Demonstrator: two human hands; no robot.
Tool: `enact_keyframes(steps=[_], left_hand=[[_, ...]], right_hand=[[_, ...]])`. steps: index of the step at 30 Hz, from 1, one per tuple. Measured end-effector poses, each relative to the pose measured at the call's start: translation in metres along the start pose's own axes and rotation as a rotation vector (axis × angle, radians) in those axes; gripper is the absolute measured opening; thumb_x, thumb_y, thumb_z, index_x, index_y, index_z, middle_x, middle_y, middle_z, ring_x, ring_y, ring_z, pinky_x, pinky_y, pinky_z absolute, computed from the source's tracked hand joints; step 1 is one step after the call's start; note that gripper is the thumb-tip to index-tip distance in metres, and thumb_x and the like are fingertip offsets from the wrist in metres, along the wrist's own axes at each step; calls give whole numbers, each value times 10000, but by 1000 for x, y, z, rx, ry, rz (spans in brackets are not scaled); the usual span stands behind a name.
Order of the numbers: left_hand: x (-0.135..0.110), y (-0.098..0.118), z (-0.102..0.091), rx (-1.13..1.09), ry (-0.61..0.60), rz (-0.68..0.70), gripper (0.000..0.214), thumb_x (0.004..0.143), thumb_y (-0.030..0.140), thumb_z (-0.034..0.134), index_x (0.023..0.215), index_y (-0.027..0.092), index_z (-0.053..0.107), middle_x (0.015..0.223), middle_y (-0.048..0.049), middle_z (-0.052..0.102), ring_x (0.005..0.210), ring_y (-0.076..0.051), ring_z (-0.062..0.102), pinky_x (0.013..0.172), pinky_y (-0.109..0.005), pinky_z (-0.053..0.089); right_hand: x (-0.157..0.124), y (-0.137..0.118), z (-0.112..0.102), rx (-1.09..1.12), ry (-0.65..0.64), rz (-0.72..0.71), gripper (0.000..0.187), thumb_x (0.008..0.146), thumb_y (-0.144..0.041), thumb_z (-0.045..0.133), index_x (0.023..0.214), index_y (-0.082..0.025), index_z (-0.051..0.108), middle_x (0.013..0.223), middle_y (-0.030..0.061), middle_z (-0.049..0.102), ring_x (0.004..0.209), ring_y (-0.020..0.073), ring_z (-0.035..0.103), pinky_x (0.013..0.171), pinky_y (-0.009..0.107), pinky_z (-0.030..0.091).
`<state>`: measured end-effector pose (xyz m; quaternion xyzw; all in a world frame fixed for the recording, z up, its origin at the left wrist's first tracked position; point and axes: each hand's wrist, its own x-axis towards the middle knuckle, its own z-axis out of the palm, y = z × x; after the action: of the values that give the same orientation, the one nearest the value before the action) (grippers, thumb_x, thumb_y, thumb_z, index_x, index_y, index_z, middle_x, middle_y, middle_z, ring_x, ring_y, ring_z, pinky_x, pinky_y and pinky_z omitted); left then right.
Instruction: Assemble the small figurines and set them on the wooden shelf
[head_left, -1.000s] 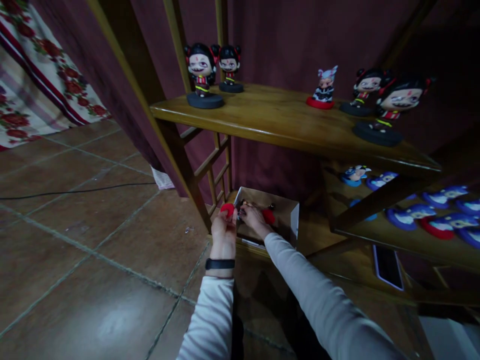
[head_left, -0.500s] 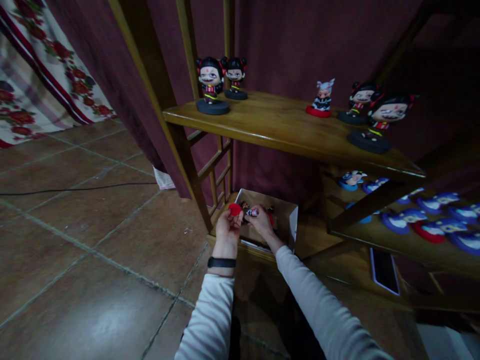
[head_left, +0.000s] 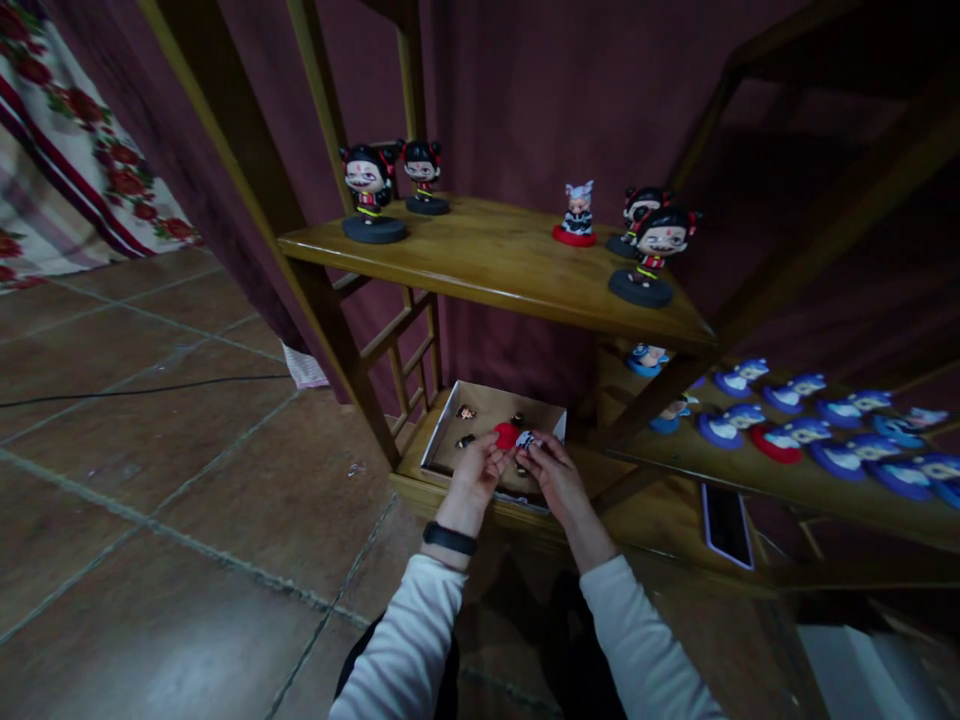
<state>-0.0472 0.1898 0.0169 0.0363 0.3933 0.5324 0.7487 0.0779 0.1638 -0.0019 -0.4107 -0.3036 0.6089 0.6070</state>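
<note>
My left hand is closed on a red round base, its flat face tilted toward me. Just to the right, my right hand pinches a small white-and-dark figurine. The base and the figurine are close together; whether they touch I cannot tell. Both hands are over a shallow cardboard box on the low shelf. Several small dark figurines, such as one figurine at the back left, lie in the box. My fingers hide part of its contents.
Above the box runs a wooden shelf with black-haired figurines and a white-haired figurine on a red base. Blue-and-white figurines fill the shelf at right. A phone lies below them. A slanted post stands between.
My view has shifted right, so the shelves appear further left. Both hands have drawn the red base and the figurine nearer each other, and more of the box's left side shows.
</note>
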Motion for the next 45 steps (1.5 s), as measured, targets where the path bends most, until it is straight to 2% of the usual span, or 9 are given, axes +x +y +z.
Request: enact_keyframes(steps=[7, 10, 14, 18, 26, 31, 35, 40, 45], left_hand=[[-1, -10, 7, 18, -32, 33, 81, 741, 97, 564, 798, 96, 621, 734, -98, 674, 656, -148, 642, 669, -268, 518], [1, -16, 9, 23, -41, 44, 70, 727, 100, 573, 777, 101, 622, 708, -85, 661, 641, -139, 630, 652, -256, 508], [3, -23, 10, 24, -105, 88, 59, 683, 96, 601, 738, 111, 618, 609, -34, 617, 560, -103, 580, 656, -249, 500], [4, -27, 9, 41, -158, 119, 51, 644, 121, 649, 680, 111, 614, 536, -3, 573, 524, -91, 542, 674, -259, 492], [-3, -26, 8, 92, -168, 121, 125, 631, 142, 699, 738, 103, 649, 714, -72, 667, 644, -139, 609, 665, -274, 487], [-4, -27, 5, 104, -133, 177, 138, 601, 169, 738, 668, 100, 639, 632, -49, 643, 588, -126, 591, 665, -285, 496], [-5, -27, 5, 111, -119, 199, 158, 585, 188, 753, 655, 99, 643, 600, -39, 626, 571, -115, 582, 681, -290, 500], [-7, -28, 5, 154, -151, 229, 195, 563, 215, 769, 678, 96, 666, 678, -71, 659, 632, -144, 608, 692, -307, 504], [-5, -30, 3, 181, -146, 254, 231, 542, 257, 784, 665, 96, 675, 676, -75, 663, 622, -151, 605, 684, -328, 510]], right_hand=[[7, 1, -12, -548, 18, -177, 283, 735, -353, 551, 996, -245, 534, 861, 2, 625, 714, 145, 619, 612, 273, 528], [8, 1, -13, -710, 36, -227, 312, 760, -336, 506, 1060, -248, 496, 888, 11, 627, 735, 153, 620, 608, 267, 518], [6, -4, -11, -847, 64, -292, 269, 779, -344, 489, 1027, -241, 517, 890, 14, 633, 761, 156, 612, 677, 276, 495], [5, -6, -10, -891, 75, -336, 248, 789, -350, 483, 1004, -240, 539, 916, 16, 637, 810, 159, 607, 728, 276, 471], [0, -12, -7, -1005, 61, -364, 240, 815, -357, 447, 995, -242, 557, 938, 28, 634, 823, 169, 604, 726, 276, 467], [-1, -16, -7, -1068, 29, -370, 239, 814, -346, 445, 994, -251, 570, 929, 28, 635, 828, 174, 603, 713, 274, 464], [6, -12, -13, -993, 22, -330, 247, 791, -341, 470, 994, -242, 572, 899, 22, 638, 786, 170, 602, 704, 279, 468], [15, -4, -23, -832, 5, -294, 259, 758, -319, 499, 984, -214, 567, 857, 20, 636, 762, 164, 597, 700, 282, 476], [14, -5, -24, -888, 9, -319, 251, 762, -310, 499, 985, -221, 572, 891, 28, 641, 783, 167, 594, 716, 287, 471]])
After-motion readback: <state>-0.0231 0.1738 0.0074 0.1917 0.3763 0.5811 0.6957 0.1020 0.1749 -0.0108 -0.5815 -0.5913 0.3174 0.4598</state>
